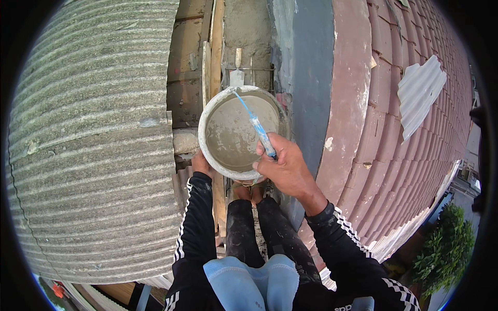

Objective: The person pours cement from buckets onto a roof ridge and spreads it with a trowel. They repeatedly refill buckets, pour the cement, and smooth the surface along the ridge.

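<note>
My right hand (280,168) grips the blue and silver handle (264,137) of a thin tool, whose blue shaft (241,101) reaches across a round bucket (205,132) to its far rim. Inside the bucket is wet grey mix (233,129). At the bucket's lower left side is my left hand (201,161), its fingers mostly hidden by the bucket, so its grip is unclear. A trowel (237,76) with a pale handle lies just beyond the bucket, beside a thin metal bar.
I stand in a narrow gutter with wooden planks (217,52) along it. Corrugated grey roofing (91,155) fills the left, a grey band (311,62) and red tiled roof (389,171) the right, with a loose corrugated piece (420,98). A tree (448,243) shows beyond the roof edge.
</note>
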`<state>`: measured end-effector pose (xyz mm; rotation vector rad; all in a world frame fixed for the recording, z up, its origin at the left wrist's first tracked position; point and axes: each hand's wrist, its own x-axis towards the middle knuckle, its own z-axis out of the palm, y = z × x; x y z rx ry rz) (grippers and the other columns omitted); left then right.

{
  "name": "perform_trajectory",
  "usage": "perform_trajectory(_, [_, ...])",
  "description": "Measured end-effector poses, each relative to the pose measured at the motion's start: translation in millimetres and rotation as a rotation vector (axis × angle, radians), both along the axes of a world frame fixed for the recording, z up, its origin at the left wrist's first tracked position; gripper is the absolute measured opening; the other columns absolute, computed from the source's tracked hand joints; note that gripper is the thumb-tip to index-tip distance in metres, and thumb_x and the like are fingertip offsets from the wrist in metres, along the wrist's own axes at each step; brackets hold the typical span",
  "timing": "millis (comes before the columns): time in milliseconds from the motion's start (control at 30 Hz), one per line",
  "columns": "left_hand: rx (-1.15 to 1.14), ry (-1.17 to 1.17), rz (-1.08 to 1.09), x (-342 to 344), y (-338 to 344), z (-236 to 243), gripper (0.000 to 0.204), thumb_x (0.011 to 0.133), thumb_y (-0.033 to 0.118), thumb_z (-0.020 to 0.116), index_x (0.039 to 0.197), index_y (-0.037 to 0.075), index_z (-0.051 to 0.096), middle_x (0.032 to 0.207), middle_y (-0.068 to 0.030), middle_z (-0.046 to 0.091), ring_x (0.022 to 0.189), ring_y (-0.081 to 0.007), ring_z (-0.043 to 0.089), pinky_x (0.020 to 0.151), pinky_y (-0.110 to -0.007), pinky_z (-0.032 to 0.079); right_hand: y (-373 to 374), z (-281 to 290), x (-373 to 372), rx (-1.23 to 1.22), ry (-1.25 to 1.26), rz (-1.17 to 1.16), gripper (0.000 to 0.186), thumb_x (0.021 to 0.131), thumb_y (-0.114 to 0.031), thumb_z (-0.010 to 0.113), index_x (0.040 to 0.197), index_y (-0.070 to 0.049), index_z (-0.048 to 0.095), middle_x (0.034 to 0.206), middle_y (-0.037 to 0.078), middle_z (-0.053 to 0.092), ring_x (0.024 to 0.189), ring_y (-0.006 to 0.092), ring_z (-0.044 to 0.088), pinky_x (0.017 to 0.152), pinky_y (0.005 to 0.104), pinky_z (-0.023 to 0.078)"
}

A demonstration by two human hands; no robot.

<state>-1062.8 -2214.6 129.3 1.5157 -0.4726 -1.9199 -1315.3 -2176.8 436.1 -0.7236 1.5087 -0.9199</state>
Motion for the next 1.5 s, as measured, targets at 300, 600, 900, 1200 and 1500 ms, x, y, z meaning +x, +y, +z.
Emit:
perform_trajectory(300, [0.131, -0.139, -0.044, -54.1, -84.8, -98.1, 0.029, 0.105, 0.034, 0.058, 0.118, 0.010, 0.067, 0.102, -0.0015, 0.073, 0.090, -0.0126, 0.065, 0.073, -0.030, 0.045, -57.1, -228.0, -29.2, -0.110, 0.163, -0.174, 0.017, 0.082, -0.006, 0.068, 0.095, 0.001, 0.060, 0.083, 0.004, 0.057, 0.071, 0.0099, 0.052, 0.062, 0.0294, 0.045])
perform_trajectory(600, [0.147, -0.162, -0.136, -103.8, -115.3, -182.1, 0.043, 0.102, 0.037, 0.061, 0.129, 0.005, 0.062, 0.120, -0.0068, 0.071, 0.110, -0.0222, 0.065, 0.094, -0.039, 0.048, -80.7, -352.3, -44.0, -0.088, 0.320, -0.199, 0.022, 0.077, -0.014, 0.070, 0.090, 0.001, 0.060, 0.078, 0.021, 0.067, 0.072, 0.0357, 0.069, 0.066, 0.0427, 0.052])
perform_trajectory(900, [0.270, 0.032, -0.067, -116.3, -84.6, -216.3, 0.034, 0.105, 0.035, 0.059, 0.122, 0.006, 0.064, 0.114, -0.0064, 0.072, 0.105, -0.0207, 0.067, 0.096, -0.039, 0.049, -75.7, -385.2, -54.9, -0.046, 0.474, -0.140, 0.022, 0.077, -0.016, 0.070, 0.091, -0.001, 0.061, 0.084, 0.024, 0.071, 0.078, 0.0435, 0.071, 0.072, 0.0488, 0.055])
perform_trajectory(1200, [0.123, -0.086, -0.182, -145.4, -124.7, -179.1, 0.032, 0.096, 0.027, 0.074, 0.118, 0.005, 0.063, 0.106, 0.0003, 0.062, 0.097, -0.0144, 0.056, 0.089, -0.034, 0.043, -120.2, -398.4, -101.7, 0.108, 0.585, -0.236, 0.035, 0.080, -0.017, 0.071, 0.106, 0.002, 0.056, 0.094, 0.025, 0.071, 0.087, 0.0421, 0.072, 0.079, 0.0492, 0.055])
perform_trajectory(1500, [0.107, 0.057, -0.114, -131.8, -102.3, -202.4, 0.056, 0.097, 0.026, 0.071, 0.145, 0.007, 0.049, 0.140, -0.0069, 0.055, 0.125, -0.0224, 0.049, 0.105, -0.044, 0.038, -121.3, -428.4, -83.2, 0.104, 0.864, -0.311, 0.029, 0.091, -0.023, 0.072, 0.102, 0.000, 0.057, 0.092, 0.023, 0.073, 0.087, 0.0452, 0.071, 0.079, 0.0545, 0.053])
